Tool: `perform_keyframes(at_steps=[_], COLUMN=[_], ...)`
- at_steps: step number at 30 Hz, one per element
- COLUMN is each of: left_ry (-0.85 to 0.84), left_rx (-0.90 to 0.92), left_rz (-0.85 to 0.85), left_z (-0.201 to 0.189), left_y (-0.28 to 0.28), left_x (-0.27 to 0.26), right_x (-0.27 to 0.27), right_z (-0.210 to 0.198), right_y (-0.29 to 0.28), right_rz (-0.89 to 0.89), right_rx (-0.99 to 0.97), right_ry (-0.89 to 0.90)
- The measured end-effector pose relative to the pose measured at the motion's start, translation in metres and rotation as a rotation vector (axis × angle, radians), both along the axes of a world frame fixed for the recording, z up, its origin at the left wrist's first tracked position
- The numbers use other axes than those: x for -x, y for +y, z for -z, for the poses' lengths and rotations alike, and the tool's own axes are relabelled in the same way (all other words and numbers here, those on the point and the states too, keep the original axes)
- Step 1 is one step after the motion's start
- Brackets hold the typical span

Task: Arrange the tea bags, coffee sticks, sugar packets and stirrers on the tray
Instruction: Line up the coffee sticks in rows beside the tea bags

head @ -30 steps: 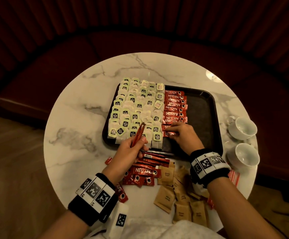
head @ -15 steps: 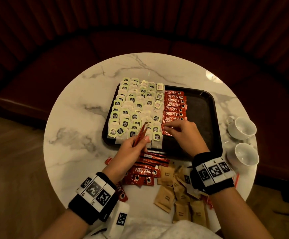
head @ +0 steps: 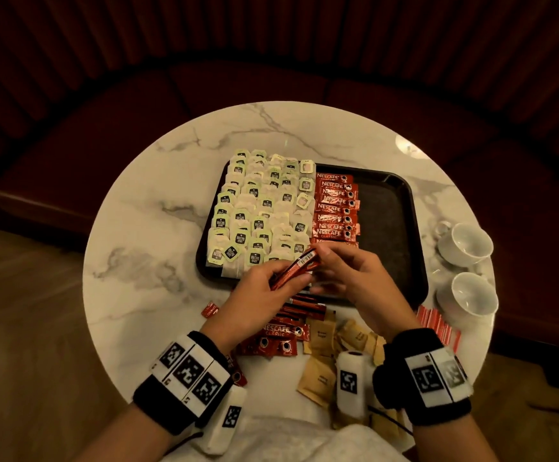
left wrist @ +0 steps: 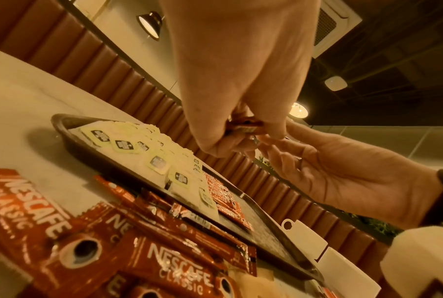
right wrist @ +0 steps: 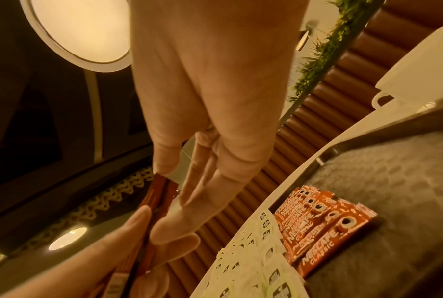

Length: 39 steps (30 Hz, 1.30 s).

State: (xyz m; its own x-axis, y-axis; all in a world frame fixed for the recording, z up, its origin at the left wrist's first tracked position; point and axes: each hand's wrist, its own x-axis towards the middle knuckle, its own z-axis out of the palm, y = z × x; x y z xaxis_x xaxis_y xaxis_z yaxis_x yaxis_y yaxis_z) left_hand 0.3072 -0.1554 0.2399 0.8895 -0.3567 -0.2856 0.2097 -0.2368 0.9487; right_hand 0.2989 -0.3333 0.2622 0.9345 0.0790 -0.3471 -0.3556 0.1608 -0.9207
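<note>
Coffee sticks [head: 294, 271] held in the air between both hands, over the tray's near edge.

Head view: left hand [head: 258, 298] grasps the bundle's low end; its long axis rises toward the right hand [head: 351, 275], which pinches the top beside the laid row [head: 336, 208] on the tray [head: 391, 228]. Left wrist view: left fingers [left wrist: 215, 141] curl round the bundle. Right wrist view: right fingertips [right wrist: 161, 161] pinch its upper end.

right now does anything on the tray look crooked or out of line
Mostly neat. One tea bag tag in the column next to the coffee sticks sits turned like a diamond, while the tags above it lie square. The near end of the tea bags also looks looser, with several tags tilted. Nothing looks spilled or torn.
</note>
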Motion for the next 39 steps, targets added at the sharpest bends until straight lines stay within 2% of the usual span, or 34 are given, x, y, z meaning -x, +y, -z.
perform_keyframes(at_steps=[6,12,22,26,29,34,39], left_ry=[0.060,0.131,0.151,0.112,0.093,0.149,0.163], left_rx=[0.095,0.253,0.228,0.155,0.116,0.100,0.070], left_rz=[0.000,-0.130,-0.173,-0.277,-0.254,-0.209,-0.205], left_z=[0.000,0.003,0.008,0.011,0.013,0.016,0.018], left_y=[0.004,0.010,0.005,0.006,0.007,0.008,0.010], left_x=[-0.002,-0.005,-0.005,-0.008,-0.007,-0.004,-0.005], right_x=[0.004,0.003,0.007,0.000,-0.009,-0.021,-0.028], right_z=[0.002,0.006,0.007,0.019,0.036,0.065,0.067], right_y=[-0.015,-0.027,-0.033,-0.048,-0.061,-0.067,-0.058], right_rz=[-0.003,0.086,0.079,0.184,0.268,0.221,0.176], right_rx=[-0.073,-0.045,0.137,0.239,0.320,0.617,0.841], right_ry=[-0.027,-0.063,-0.058,0.005,0.103,0.240,0.243])
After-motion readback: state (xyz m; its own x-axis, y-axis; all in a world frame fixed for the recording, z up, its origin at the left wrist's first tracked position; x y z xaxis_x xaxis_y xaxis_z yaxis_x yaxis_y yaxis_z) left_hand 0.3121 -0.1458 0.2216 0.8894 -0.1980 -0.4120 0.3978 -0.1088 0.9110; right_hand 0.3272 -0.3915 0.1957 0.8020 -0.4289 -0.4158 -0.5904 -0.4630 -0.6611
